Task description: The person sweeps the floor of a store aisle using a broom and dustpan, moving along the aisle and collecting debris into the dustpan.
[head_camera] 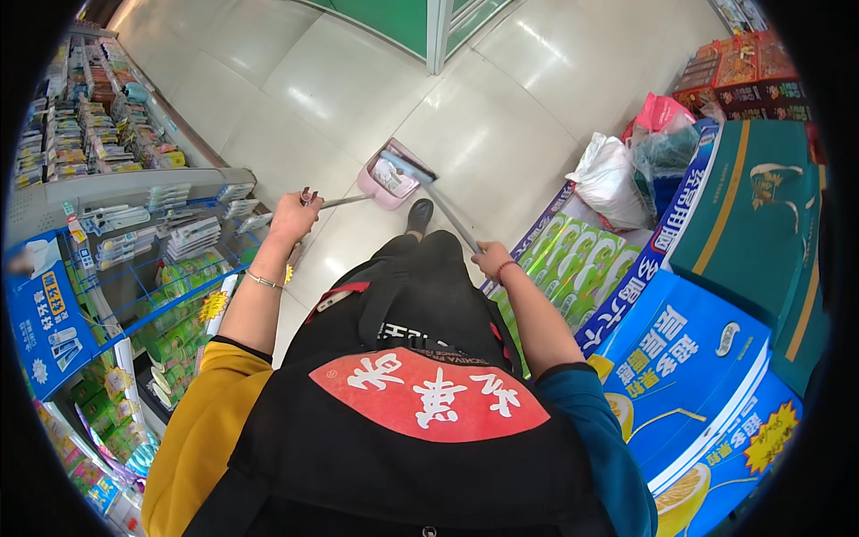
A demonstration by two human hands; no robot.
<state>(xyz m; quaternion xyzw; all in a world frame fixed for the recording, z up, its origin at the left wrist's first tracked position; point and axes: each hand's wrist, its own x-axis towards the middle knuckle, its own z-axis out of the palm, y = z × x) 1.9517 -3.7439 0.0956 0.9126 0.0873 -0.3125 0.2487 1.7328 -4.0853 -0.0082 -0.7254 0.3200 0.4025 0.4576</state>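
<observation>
My left hand [295,216] is closed round the end of a thin metal handle [345,200] that runs to a pink dustpan [379,194] on the tiled floor. Some pale litter [392,178] lies inside the pan. In my right hand [493,260] is the grey pole [456,221] of a broom. Its narrow broom head [408,166] rests over the dustpan, slanting across the pan's opening. One dark shoe [420,215] of mine stands just behind the pan.
At left stand shelves of small packaged goods [100,127] and a blue wire rack [154,309]. On the right are green packs [570,262], blue cartons [678,369], dark green boxes [731,221] and a white plastic bag [607,178]. A green panel with a metal post [437,40] rises ahead.
</observation>
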